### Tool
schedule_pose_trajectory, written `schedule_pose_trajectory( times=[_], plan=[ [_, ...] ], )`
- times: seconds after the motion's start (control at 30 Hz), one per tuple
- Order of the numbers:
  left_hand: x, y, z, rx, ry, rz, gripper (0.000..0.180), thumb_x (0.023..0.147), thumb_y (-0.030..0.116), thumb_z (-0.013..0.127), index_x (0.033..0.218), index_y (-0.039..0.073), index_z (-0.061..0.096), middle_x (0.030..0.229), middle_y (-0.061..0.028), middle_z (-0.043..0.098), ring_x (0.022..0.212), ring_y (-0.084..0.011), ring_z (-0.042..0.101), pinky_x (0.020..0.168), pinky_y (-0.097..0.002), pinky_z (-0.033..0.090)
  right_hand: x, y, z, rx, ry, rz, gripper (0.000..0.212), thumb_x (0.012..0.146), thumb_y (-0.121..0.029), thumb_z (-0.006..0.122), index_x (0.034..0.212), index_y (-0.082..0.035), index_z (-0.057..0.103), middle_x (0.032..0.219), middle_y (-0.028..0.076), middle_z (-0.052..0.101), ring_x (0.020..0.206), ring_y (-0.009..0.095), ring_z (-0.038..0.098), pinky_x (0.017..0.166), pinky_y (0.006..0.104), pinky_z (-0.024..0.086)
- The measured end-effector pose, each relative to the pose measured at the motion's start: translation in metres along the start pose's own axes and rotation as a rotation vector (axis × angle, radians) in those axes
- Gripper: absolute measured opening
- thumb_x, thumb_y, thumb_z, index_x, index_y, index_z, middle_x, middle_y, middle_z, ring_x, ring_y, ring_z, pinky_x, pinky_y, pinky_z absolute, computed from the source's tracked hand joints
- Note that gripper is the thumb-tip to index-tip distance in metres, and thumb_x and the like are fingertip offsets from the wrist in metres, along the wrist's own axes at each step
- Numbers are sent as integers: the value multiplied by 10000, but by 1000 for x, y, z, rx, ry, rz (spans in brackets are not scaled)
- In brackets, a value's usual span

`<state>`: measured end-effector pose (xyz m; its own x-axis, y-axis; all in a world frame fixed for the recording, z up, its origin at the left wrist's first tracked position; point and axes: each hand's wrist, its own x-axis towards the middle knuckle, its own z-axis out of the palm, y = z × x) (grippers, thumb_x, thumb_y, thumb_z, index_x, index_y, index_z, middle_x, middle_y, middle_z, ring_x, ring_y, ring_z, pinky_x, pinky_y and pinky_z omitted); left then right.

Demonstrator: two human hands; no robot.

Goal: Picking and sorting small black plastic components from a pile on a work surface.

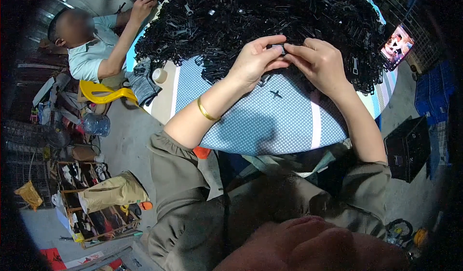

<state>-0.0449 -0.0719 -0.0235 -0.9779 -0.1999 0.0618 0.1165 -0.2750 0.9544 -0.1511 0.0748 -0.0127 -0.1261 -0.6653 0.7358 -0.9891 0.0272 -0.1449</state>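
Olive sleeves and both forearms are being raised from the lower edge toward the dotted blue tabletop [251, 126], elbows spread, wrists converging. One small black clip [281, 48] is being pinched between the left hand [253, 61] and the right hand [320, 61], both grips closed on it with thumb and fingertips, apparently so its halves can be pressed together just before the heap of black clips [255, 15]. One loose black piece [276, 94] is being left below the hands; a co-worker's hand [143, 3] is being kept at the heap's far left.
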Motion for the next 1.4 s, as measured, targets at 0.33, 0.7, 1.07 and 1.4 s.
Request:
schedule_pose_trajectory(
  times=[0.33,0.7,1.07,1.4],
  plan=[
    [3,-4,8,24,-34,-136,372,906,70,378,1242,-70,304,1085,-173,501,928,-244,590,810,-288,504,79,40,54,-234,177,72,212,767,-264,609,871,-85,655,872,67,596,742,236,588,638,315,483],
    [1,0,8,-8,80,-145,358,922,93,333,1225,-93,285,1018,-205,526,926,-282,591,828,-326,499,87,36,57,-543,-169,112,143,672,-154,595,777,-67,636,773,68,597,789,258,569,638,337,502],
    [1,2,1,-165,52,-64,335,932,98,292,1202,-90,354,1091,-214,515,960,-310,573,857,-353,489,12,16,5,604,-38,248,336,720,-31,600,1052,2,556,951,105,564,843,181,595,759,283,495],
    [2,-3,-1,-6,84,-45,325,936,115,311,1191,-73,383,1042,-155,538,846,-170,601,822,-275,509,9,4,-7,348,-161,51,331,683,0,634,1008,-23,578,958,88,556,792,196,593,639,252,492]
  ],
)
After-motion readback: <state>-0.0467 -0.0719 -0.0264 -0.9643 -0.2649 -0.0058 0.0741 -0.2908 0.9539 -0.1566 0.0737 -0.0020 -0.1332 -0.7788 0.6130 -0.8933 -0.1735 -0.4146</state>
